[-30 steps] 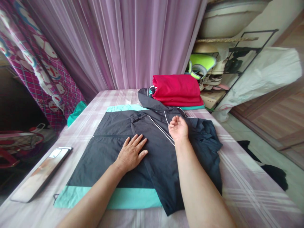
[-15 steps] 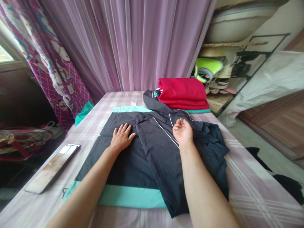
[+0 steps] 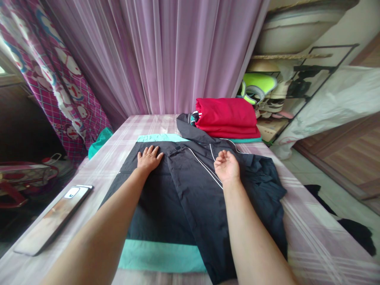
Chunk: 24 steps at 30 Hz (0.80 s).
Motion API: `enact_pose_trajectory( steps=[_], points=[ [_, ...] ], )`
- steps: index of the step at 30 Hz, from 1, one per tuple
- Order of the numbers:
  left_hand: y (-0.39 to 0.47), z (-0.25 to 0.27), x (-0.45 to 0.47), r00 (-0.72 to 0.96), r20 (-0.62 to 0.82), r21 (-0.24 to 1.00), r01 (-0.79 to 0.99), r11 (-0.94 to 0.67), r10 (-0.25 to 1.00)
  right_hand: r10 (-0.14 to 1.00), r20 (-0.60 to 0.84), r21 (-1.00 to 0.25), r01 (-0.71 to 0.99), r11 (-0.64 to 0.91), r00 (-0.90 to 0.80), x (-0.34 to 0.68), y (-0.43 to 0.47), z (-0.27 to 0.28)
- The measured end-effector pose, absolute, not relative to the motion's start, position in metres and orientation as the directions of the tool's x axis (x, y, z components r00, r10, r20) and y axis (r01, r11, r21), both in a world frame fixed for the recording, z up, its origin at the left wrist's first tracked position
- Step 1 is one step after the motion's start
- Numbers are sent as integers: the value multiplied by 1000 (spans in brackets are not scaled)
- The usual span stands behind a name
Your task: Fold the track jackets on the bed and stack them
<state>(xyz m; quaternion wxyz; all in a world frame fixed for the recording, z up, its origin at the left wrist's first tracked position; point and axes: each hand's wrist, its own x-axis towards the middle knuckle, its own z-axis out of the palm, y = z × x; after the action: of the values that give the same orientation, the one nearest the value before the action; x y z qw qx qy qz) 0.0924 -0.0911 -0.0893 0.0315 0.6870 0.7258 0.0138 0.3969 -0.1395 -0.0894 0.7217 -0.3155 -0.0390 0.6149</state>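
Observation:
A black jacket point(image 3: 154, 202) with turquoise hem bands and white piping lies spread on the table, one sleeve point(image 3: 190, 190) folded across its body. My left hand point(image 3: 150, 159) rests palm down on the upper left part of the jacket, fingers spread. Over the jacket's right part, beside the white piping, my right hand point(image 3: 227, 166) is turned palm up with its fingers loosely curled. Nothing shows in its palm. Whether the back of that hand touches the cloth is hidden.
Folded red clothing point(image 3: 227, 118) is stacked at the table's far right, touching the jacket's collar. A phone point(image 3: 56, 219) lies face down at the left edge. The checked tablecloth point(image 3: 314, 229) covers the table. Beyond stand a purple curtain point(image 3: 166, 55) and a shelf with shoes point(image 3: 273, 103).
My left hand has slid away from me across the jacket, toward its far edge. The right hand keeps almost the same place and pose. The view has shifted slightly.

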Motion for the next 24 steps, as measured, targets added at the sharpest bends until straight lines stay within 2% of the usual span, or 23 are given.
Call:
enact_pose_trajectory(
  steps=[8, 12, 21, 24],
  points=[
    [-114, -89, 85, 12, -42, 7, 1000, -12, 999, 929, -292, -528, -848, 42, 228, 396, -138, -91],
    [-150, -90, 79, 71, -14, -17, 997, -71, 997, 913, -331, -517, -856, 36, 238, 394, -139, -89],
    [-210, -93, 90, 163, 40, 6, 987, -163, 986, 907, -335, -550, -835, 32, 255, 390, -142, -85],
    [-202, -91, 79, 110, 37, 17, 994, -111, 993, 904, -342, -549, -835, 30, 258, 390, -144, -84]
  ],
)
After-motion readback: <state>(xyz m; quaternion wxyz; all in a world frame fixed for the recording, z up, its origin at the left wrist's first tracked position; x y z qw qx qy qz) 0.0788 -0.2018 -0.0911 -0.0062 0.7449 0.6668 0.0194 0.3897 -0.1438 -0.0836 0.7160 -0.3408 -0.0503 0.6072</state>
